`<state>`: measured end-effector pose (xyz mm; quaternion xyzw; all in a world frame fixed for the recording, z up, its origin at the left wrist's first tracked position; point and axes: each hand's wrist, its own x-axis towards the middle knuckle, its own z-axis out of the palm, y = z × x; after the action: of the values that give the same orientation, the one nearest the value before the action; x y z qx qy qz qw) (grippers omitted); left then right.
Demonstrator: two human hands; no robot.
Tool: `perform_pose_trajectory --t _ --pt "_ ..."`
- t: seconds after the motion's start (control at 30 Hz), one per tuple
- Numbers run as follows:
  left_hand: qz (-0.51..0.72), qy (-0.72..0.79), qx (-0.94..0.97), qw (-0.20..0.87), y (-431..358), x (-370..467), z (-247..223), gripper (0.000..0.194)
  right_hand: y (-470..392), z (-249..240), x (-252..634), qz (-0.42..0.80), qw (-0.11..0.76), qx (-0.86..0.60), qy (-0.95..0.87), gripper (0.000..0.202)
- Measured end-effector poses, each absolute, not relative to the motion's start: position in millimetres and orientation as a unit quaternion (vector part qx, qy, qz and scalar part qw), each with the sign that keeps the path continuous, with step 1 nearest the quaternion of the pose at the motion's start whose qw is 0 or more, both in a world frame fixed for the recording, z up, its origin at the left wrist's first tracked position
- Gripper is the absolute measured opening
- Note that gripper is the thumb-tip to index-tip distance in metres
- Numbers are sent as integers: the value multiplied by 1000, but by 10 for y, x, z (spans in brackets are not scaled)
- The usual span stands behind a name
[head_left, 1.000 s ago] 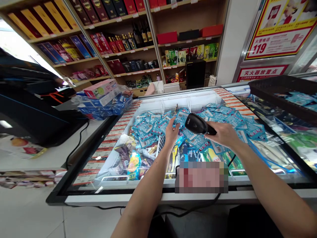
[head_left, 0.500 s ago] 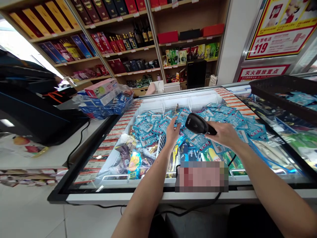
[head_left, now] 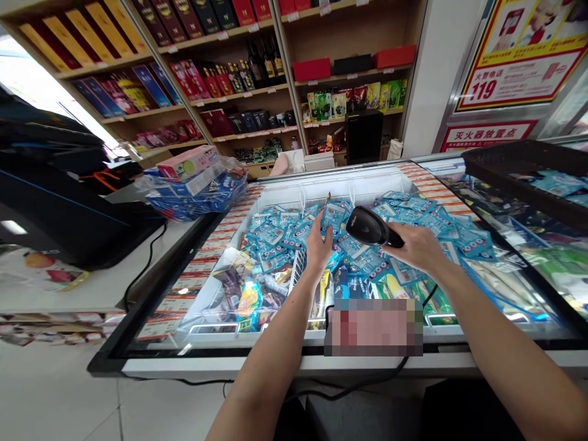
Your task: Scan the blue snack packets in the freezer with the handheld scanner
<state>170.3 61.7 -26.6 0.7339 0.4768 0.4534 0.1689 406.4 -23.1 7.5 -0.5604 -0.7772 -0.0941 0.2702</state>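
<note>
Gripping barcode scanner (head_left: 370, 226) by handle in closed right hand (head_left: 413, 246) — held just beside barcoded blue packet (head_left: 334, 213) at half-open left hand (head_left: 318, 245); can't tell if pinched. Probably mid-scan — can't sort done from left in blue-packet heap (head_left: 425, 217) across chest freezer (head_left: 206, 369).

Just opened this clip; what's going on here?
A person at a glass-topped display case grips a black handheld scanner in the right hand, with its head toward the left hand. The left hand's fingers are at a blue packet; whether they grip it is hard to tell. Many similar packets lie scattered across the case, and more are in a dark basket at the right.
</note>
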Motion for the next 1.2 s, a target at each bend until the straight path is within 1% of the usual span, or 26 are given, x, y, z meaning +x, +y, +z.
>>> perform_pose_trajectory --t 0.17,0.3,0.4,0.47,0.53,0.63,0.87,1.03,1.2 --pt "428 476 766 58 631 1518 -138 48 -216 71 4094 -91 278 -570 -768 41" --pt "376 578 724 -23 688 1278 -109 44 -220 69 4087 -86 271 -572 -770 39" --pt "364 590 717 -80 665 1224 -111 45 -216 59 4081 -87 260 -578 -769 38" --pt "348 545 759 -84 642 1269 -128 42 -207 48 4083 -87 254 -583 -767 38" --pt "308 491 812 -65 641 1340 -163 35 -198 33 4091 -84 249 -586 -767 37" --pt "255 459 850 -45 694 1400 -239 29 -189 9 4105 -81 245 -587 -768 38" --pt "260 497 825 -73 899 1205 -362 30 -173 -29 4122 -80 227 -589 -772 39" --pt "227 538 805 -109 918 1141 -346 34 -168 -42 4139 -84 232 -585 -772 39" --pt "237 565 778 -143 884 1149 -311 38 -178 -28 4140 -88 232 -587 -771 37"
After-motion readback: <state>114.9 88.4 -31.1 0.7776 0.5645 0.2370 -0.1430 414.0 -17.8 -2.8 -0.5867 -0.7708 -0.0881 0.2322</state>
